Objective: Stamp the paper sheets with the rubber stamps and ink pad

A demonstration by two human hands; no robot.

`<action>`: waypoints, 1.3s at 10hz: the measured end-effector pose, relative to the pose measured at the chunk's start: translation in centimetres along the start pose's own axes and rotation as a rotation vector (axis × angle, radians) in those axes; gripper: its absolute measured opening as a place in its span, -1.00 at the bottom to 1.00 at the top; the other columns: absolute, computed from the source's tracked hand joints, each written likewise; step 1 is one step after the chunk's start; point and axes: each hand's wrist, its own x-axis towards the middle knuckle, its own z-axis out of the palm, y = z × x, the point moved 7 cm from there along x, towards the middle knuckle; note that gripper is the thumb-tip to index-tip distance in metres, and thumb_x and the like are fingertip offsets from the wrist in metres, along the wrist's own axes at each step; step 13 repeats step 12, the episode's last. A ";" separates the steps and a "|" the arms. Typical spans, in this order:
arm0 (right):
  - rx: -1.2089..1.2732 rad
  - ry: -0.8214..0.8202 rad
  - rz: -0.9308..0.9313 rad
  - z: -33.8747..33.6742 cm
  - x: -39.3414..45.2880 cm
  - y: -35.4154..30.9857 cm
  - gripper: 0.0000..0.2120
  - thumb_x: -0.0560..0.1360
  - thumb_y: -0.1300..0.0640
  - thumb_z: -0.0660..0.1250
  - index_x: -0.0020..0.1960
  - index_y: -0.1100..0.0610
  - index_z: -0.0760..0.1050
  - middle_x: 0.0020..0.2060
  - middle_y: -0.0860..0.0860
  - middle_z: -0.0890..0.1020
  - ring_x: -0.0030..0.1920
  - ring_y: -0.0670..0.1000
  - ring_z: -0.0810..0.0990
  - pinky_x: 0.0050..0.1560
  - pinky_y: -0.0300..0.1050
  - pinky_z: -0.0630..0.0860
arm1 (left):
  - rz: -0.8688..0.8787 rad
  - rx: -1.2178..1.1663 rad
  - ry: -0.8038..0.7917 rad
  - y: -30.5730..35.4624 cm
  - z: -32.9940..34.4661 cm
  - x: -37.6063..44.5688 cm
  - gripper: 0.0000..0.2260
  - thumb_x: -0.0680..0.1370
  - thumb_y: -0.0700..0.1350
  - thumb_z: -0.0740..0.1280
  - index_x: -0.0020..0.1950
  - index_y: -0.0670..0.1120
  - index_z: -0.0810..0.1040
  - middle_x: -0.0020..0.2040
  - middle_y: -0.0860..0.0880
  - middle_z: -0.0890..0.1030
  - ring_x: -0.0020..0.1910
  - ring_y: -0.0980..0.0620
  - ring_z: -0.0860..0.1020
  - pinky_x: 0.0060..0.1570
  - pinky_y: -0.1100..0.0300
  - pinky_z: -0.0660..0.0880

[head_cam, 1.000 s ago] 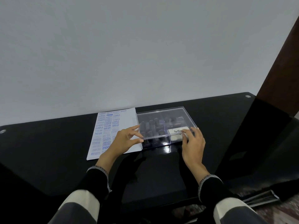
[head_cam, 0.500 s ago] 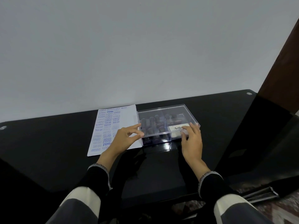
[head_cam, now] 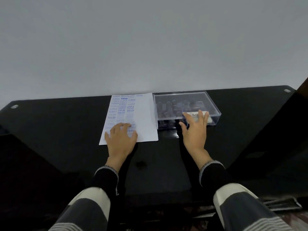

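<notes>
On the glossy black tabletop [head_cam: 66,130], the left hand [head_cam: 120,139] lay flat, fingers spread, on the near end of the white blue-stamped paper sheet [head_cam: 141,117]. Right of centre, the right hand [head_cam: 195,132], its grip spread and empty, touched the near edge of the closed clear plastic box [head_cam: 185,110] holding dark rubber stamps [head_cam: 168,107].

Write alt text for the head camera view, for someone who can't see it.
A left hand lies spread on a blue-stamped paper sheet while the right hand reaches a closed clear box of stamps beside it, on a black table.
</notes>
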 end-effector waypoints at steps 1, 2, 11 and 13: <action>0.048 -0.045 0.017 1.8 2.8 -0.6 -0.65 0.57 0.11 0.29 0.34 -0.05 0.43 0.52 0.16 0.07 0.53 0.17 -0.19 0.37 0.07 0.30 | 0.015 0.038 0.022 -0.2 0.2 0.1 -0.66 0.52 0.13 0.24 0.25 0.06 0.50 0.31 0.03 0.44 0.36 -0.04 0.34 0.36 -0.21 0.16; 0.054 -0.086 0.007 3.0 5.1 -1.0 -0.62 0.57 0.14 0.28 0.37 -0.05 0.39 0.53 0.16 0.02 0.53 0.17 -0.22 0.39 0.04 0.26 | 0.025 0.046 0.034 -0.2 0.3 0.3 -0.67 0.51 0.14 0.24 0.23 0.06 0.50 0.29 0.03 0.45 0.34 -0.04 0.36 0.34 -0.22 0.19; 0.079 -0.280 0.002 0.3 -5.9 -3.5 -0.73 0.59 0.15 0.23 0.27 0.12 0.47 0.27 0.03 0.48 0.29 0.01 0.38 0.31 -0.08 0.35 | 0.108 0.012 -0.064 2.7 -1.1 -6.3 -0.69 0.63 0.04 0.15 0.35 0.05 0.44 0.40 0.06 0.42 0.42 0.04 0.31 0.41 0.04 0.15; 0.024 -0.302 -0.063 0.0 -9.2 -3.9 -0.66 0.60 0.12 0.22 0.36 0.09 0.42 0.38 0.01 0.41 0.41 -0.03 0.30 0.44 -0.12 0.18 | 0.096 0.073 -0.168 2.5 -0.3 -8.4 -0.56 0.66 0.12 0.02 0.53 0.07 0.19 0.57 0.06 0.13 0.56 0.02 0.01 0.49 -0.04 -0.09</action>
